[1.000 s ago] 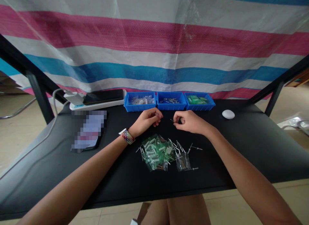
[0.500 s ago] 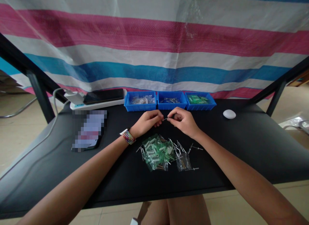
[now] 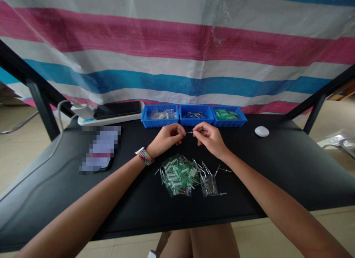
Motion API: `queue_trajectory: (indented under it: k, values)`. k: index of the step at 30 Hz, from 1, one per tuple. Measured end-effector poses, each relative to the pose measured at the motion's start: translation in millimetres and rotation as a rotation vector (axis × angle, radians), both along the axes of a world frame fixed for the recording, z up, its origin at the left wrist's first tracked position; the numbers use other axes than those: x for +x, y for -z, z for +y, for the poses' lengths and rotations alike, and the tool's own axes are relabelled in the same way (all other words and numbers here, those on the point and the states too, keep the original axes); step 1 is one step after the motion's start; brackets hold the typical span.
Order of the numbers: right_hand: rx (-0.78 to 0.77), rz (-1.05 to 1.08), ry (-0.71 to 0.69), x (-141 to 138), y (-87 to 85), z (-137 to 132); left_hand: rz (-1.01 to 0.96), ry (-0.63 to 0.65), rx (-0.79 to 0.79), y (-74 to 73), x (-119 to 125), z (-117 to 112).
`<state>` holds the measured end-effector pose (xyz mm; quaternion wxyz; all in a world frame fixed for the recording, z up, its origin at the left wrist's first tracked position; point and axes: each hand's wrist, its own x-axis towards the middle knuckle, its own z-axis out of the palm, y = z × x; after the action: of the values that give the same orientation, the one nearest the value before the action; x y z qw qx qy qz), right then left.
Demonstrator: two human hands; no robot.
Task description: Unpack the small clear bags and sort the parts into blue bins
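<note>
Between my two hands, in front of the blue bins, is a thin silver blind rivet (image 3: 189, 132). My left hand (image 3: 169, 136) pinches one end with thumb and fingers. My right hand (image 3: 208, 136) pinches the other end, with its remaining fingers curled. Nearer me lies a pile of small green plastic bags (image 3: 180, 175) with pale pieces inside. Loose blind rivets (image 3: 204, 168) are scattered to the right of the pile, beside a small clear bag (image 3: 209, 186) holding brownish pieces. Further blind rivets (image 3: 195, 115) lie in the middle blue bin (image 3: 196, 122).
The left blue bin (image 3: 159, 123) holds clear bags, the right one (image 3: 230, 122) green bags. A phone (image 3: 102, 149) lies left, before a white power strip (image 3: 111, 120) bearing a dark phone (image 3: 118, 109). A white oval object (image 3: 261, 131) sits right. Striped sheeting (image 3: 177, 47) hangs behind.
Both hands stay together at the blind rivet. My right hand has shifted its fingers slightly, and the gap showing the rivet is a little wider. The whole view has moved slightly.
</note>
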<state>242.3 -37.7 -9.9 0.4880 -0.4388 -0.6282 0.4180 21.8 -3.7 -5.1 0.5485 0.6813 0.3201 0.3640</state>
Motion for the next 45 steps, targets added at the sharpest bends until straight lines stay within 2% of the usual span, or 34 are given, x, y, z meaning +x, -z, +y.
queue_trajectory:
  k: [4,12,18,26,34,45]
  values:
    - [-0.023,-0.021,0.019,1.9,-1.2,0.5,-0.005,-0.017,0.015,0.0,0.7,-1.2]
    - [-0.062,0.03,-0.064,-1.2,1.1,1.6,-0.025,-0.048,0.009,0.8,1.7,-0.8]
    - [-0.025,0.061,-0.058,-0.7,6.2,3.2,-0.098,-0.047,-0.065,0.6,1.9,0.2]
    - [0.065,-0.038,-0.014,-0.7,4.7,0.3,0.039,0.03,-0.036,-0.7,-1.1,1.1]
    - [0.021,0.01,-0.005,0.5,4.9,1.5,0.012,0.003,-0.017,-3.2,-1.0,-1.2]
    - [-0.008,-0.027,-0.037,0.8,2.8,0.6,-0.011,-0.013,-0.014,-4.4,-0.1,-1.9]
